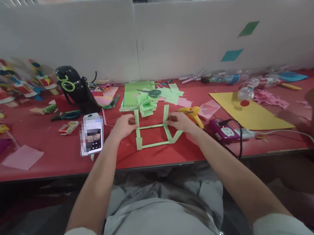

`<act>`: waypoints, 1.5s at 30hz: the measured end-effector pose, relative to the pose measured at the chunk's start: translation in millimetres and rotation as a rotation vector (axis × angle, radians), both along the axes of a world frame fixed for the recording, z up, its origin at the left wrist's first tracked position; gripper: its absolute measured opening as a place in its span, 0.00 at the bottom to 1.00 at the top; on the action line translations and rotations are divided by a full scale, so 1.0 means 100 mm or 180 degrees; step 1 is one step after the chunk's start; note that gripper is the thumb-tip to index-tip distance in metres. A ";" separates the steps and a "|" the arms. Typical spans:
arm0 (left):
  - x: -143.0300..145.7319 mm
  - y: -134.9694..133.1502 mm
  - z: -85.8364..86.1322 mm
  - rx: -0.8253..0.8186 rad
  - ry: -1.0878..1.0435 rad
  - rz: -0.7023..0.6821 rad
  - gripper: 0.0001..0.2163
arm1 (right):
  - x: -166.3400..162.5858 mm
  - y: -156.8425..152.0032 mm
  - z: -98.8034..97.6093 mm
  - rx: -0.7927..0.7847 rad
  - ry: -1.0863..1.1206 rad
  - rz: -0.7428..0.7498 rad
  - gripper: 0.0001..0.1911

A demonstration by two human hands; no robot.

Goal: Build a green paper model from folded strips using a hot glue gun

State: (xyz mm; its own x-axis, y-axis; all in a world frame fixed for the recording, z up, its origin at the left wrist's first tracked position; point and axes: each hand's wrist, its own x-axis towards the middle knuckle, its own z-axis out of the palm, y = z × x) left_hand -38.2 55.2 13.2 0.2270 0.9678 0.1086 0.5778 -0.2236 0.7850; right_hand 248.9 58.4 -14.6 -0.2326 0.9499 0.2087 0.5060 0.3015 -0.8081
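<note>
Green paper frame (154,144), lying flat on red table (51,158) between phone (92,134) and glue gun (191,112): left hand (124,125) and right hand (178,121) are pinching cross strip (151,126) ends onto uprights; joints seemingly needing steady, even pressure.

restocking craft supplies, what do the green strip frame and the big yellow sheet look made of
Green strip frame: likely thin matte paper; the strips are flat, creased at the corners, with no shine. Yellow sheet: probably matte paper or thin card; it lies flat with straight edges.
</note>
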 end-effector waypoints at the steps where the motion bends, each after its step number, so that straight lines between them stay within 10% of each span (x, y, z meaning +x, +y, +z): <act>1: -0.01 0.00 -0.02 0.0035 -0.0098 -0.0040 0.16 | 0.01 -0.01 -0.02 -0.0001 0.0039 0.0054 0.11; 45: -0.03 -0.10 -0.08 0.0298 0.0280 -0.0191 0.13 | 0.07 -0.19 -0.05 0.0749 -0.0502 0.0360 0.11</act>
